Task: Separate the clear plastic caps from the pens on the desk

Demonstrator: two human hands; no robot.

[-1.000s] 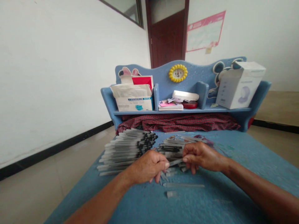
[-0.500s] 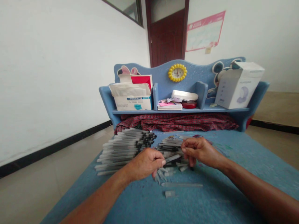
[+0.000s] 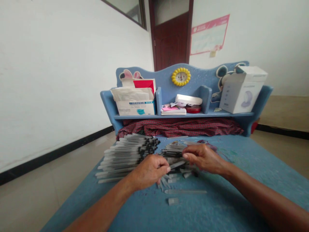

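My left hand (image 3: 151, 171) is closed, thumb and forefinger pinching a translucent pen barrel (image 3: 178, 165) that points up to the right. Just right of it, my right hand (image 3: 201, 157) has its fingertips pinched close to the barrel's far end; what lies in them, if anything, is hidden. Under and between the hands are loose black pen parts (image 3: 171, 154) and short clear pen caps (image 3: 173, 180). To the left lies a large pile of pens (image 3: 120, 161) with frosted barrels and black ends. One clear barrel (image 3: 185, 191) and a single cap (image 3: 173, 201) lie nearer me.
All this is on a blue table (image 3: 145, 216). A blue shelf (image 3: 158, 100) at its back holds a mask box (image 3: 136, 108), a white carton (image 3: 242, 91), papers (image 3: 173, 111) and a red tin (image 3: 193, 109). Folded checked cloth (image 3: 178, 127) lies beneath the shelf.
My right hand has moved slightly left, closer to the barrel in my left hand. Its lower fingers are more tucked in. The left hand keeps its pinch, and the view has shifted a little.
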